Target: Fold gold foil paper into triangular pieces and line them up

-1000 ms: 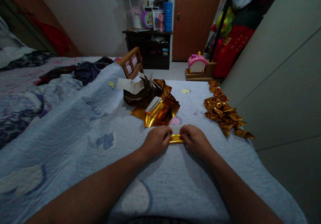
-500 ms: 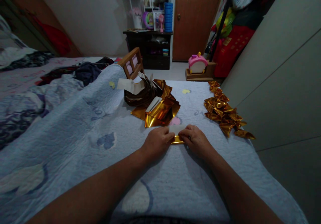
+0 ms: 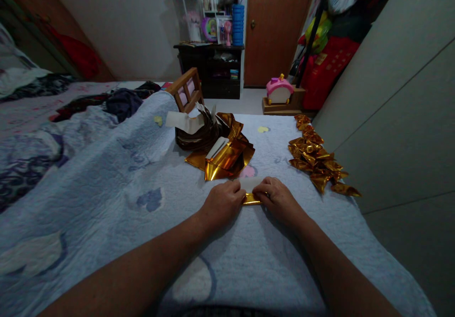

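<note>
A sheet of gold foil paper (image 3: pixel 252 199) lies on the bed, its near edge folded over so a gold strip shows in front of the pale underside. My left hand (image 3: pixel 226 200) pinches the left end of this fold with curled fingers. At the right end, my right hand (image 3: pixel 276 195) grips the fold between thumb and fingers. Just beyond the hands rests a loose pile of gold foil sheets (image 3: pixel 227 158), with a thick curled stack of paper (image 3: pixel 197 134) behind it. Several folded gold foil pieces (image 3: pixel 314 153) are heaped to the right.
A pale blue quilt (image 3: pixel 170 246) covers the bed and rises in a ridge on the left. A wooden frame (image 3: pixel 185 89) stands at the far edge. Beyond are a dark cabinet (image 3: pixel 209 70) and a pink toy (image 3: pixel 279 90). A pale panel (image 3: pixel 401 113) borders the right side.
My left hand has shifted very slightly left along the folded edge, and a little more of the gold strip shows. My right hand stays nearly still.
</note>
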Motion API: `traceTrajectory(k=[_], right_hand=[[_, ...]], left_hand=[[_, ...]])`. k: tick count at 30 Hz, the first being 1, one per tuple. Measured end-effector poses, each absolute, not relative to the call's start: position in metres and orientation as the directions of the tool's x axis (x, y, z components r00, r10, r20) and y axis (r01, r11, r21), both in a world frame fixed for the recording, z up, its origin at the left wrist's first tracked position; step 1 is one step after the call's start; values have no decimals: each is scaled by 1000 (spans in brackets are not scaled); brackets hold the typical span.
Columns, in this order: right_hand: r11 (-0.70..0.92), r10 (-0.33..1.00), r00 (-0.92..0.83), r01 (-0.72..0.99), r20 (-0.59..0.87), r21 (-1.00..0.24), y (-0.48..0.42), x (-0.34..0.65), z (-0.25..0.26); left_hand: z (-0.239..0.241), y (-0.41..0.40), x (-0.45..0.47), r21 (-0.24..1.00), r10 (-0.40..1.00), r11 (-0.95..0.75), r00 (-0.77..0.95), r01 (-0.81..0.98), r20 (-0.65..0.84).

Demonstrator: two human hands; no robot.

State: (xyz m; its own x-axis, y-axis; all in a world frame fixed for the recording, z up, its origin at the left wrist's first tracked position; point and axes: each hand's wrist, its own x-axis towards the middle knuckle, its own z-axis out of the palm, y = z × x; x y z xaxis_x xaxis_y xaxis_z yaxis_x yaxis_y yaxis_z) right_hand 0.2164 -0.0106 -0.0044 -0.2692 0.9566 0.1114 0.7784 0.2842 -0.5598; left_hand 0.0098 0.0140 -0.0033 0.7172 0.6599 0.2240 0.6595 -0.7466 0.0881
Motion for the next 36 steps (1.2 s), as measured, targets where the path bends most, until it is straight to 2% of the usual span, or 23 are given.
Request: traceTrajectory(k=[9, 18, 25, 28, 36], right_hand=[[305, 952, -245, 762, 181, -571, -11, 220, -5], [220, 975, -198, 830, 98, -513, -10, 221, -5], [164, 986, -153, 853, 64, -495, -8, 218, -4], [168, 986, -151, 861, 74, -480, -7, 217, -5], [124, 992, -110, 867, 59, -482, -6, 214, -4]], left_hand=[[-6, 13, 10, 67, 653, -749, 717, 659, 245], [-6, 13, 11, 114, 660, -746, 703, 657, 267], [-10, 11, 14, 137, 503, -859, 763, 493, 405], [-11, 8, 17, 142, 457, -887, 794, 439, 401], [-12, 5, 19, 98, 434, -898, 824, 429, 365]])
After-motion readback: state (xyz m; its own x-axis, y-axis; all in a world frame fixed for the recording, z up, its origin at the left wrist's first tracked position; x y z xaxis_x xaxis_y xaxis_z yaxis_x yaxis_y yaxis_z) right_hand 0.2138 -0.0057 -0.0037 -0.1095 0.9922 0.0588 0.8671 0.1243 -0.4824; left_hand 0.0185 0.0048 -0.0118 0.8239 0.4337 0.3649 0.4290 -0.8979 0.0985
